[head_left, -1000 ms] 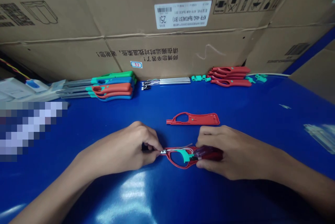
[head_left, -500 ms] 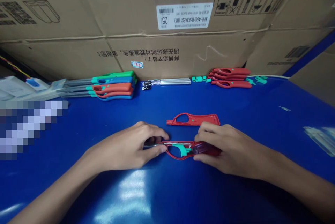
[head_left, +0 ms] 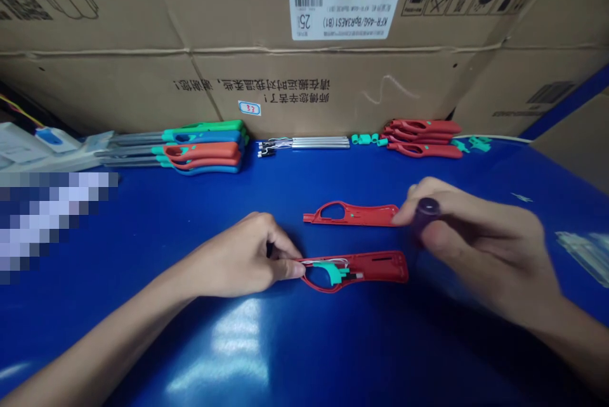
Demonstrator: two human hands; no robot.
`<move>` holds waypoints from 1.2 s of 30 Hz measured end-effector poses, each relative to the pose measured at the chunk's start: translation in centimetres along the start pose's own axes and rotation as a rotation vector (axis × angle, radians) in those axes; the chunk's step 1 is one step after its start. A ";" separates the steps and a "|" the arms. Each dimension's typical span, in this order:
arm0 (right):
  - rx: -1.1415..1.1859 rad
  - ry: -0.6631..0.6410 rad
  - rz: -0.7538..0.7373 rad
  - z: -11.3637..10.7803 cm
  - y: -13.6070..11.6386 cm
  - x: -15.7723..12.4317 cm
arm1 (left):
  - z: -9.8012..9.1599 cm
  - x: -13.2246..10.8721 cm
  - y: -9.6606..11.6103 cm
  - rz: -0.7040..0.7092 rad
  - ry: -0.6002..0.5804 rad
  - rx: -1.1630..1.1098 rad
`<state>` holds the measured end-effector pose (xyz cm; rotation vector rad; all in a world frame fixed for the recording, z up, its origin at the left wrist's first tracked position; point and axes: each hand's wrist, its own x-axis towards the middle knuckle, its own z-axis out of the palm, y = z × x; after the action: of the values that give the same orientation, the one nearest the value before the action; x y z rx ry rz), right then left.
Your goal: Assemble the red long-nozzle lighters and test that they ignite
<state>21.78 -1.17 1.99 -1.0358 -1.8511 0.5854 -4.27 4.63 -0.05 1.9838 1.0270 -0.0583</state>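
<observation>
Pinching the near shell (head_left: 392,271) by its narrow end, left hand (head_left: 266,255); right hand (head_left: 485,248) holding dark purple piece (head_left: 427,212) between thumb and fingers, off the near shell's wide end; far shell (head_left: 373,215) lies just beyond the near shell, a right fingertip overlapping it, contact cannot tell; green trigger (head_left: 326,269) and white wires (head_left: 340,262) in the near shell; metal rods (head_left: 321,142) well beyond it.

On your counter (head_left: 333,350), a near shell (head_left: 373,269) lies before a far shell (head_left: 368,215); behind, left to right: lighters (head_left: 207,152), rods (head_left: 321,142), rings (head_left: 365,139), stacked shells (head_left: 431,137).
</observation>
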 end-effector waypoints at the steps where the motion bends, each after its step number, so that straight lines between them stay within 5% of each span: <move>1: 0.038 0.019 0.032 -0.1 -0.1 -0.2 | 0.0 0.0 0.0 -0.004 0.006 0.002; 6: 0.217 -0.040 0.075 0.0 -0.4 -1.2 | -0.1 0.1 0.0 0.011 -0.015 0.013; 11: -0.033 -0.161 -0.038 0.6 0.2 -1.2 | -0.3 0.1 0.2 0.005 -0.048 -0.007; 36: -0.168 -0.167 -0.089 0.7 0.8 -0.6 | -0.2 0.0 0.0 0.039 -0.020 -0.011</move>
<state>21.65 -1.26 0.78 -1.0327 -2.1110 0.4819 -4.36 4.76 0.11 1.9891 0.9740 -0.0510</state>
